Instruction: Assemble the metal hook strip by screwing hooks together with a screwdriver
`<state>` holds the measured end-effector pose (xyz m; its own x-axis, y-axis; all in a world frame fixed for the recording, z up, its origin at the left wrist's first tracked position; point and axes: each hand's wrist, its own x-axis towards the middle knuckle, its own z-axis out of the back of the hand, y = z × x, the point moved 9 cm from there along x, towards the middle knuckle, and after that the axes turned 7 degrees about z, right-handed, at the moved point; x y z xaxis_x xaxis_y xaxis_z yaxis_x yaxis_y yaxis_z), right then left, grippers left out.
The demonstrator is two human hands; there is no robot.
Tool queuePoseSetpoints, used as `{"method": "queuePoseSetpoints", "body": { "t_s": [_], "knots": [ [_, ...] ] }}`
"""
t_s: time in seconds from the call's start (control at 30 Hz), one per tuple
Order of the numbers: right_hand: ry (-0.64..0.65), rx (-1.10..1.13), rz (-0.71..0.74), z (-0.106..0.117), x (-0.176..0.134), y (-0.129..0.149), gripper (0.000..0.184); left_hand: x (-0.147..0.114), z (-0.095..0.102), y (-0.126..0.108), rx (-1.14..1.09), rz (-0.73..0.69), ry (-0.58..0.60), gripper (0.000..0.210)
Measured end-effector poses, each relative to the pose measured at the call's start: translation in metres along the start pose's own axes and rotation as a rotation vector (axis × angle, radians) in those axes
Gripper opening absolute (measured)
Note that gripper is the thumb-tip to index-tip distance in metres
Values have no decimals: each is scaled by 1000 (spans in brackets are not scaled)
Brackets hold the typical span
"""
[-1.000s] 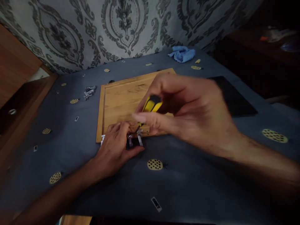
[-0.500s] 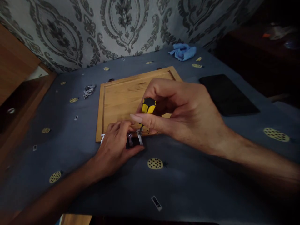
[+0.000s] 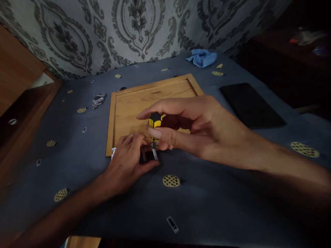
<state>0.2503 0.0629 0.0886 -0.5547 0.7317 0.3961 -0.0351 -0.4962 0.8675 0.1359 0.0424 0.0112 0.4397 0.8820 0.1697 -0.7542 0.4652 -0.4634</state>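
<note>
My right hand (image 3: 196, 127) holds a screwdriver (image 3: 155, 119) with a black and yellow handle between thumb and fingers, the index finger stretched out above it. The screwdriver stands nearly upright, its lower end at a silver metal hinge (image 3: 154, 154) on the near edge of a framed wooden panel (image 3: 137, 110). My left hand (image 3: 126, 158) steadies the hinge against that edge, fingertips over the wood and thumb along the near side. Its fingers partly hide the hinge. Another bit of silver metal (image 3: 113, 151) shows at the panel's near left corner.
Several loose silver metal pieces (image 3: 98, 100) lie left of the panel. A black flat tablet-like slab (image 3: 252, 105) rests to the right, and a crumpled blue cloth (image 3: 202, 58) at the back. The dark blue tablecloth (image 3: 207, 206) has a pineapple print. Patterned fabric or wallpaper (image 3: 139, 27) rises behind.
My right hand has turned and shifted slightly left and down, its index finger now extended past the handle. The screwdriver has become more upright. My left hand stays put.
</note>
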Motion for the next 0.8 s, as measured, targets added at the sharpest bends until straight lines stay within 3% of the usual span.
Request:
{"method": "queuePoseSetpoints", "body": {
  "t_s": [0.13, 0.3, 0.37, 0.8],
  "knots": [
    [-56, -54, 18, 2, -2, 1, 19, -1, -2, 4, 19, 19, 5, 38],
    [-357, -194, 70, 23, -10, 13, 30, -1, -2, 5, 15, 27, 14, 41],
    [-413, -292, 74, 28, -12, 18, 30, 0, -1, 4, 8, 29, 19, 44],
    [-298, -87, 83, 13, -4, 2, 31, 1, 0, 0, 4, 3, 6, 41]
  ]
}}
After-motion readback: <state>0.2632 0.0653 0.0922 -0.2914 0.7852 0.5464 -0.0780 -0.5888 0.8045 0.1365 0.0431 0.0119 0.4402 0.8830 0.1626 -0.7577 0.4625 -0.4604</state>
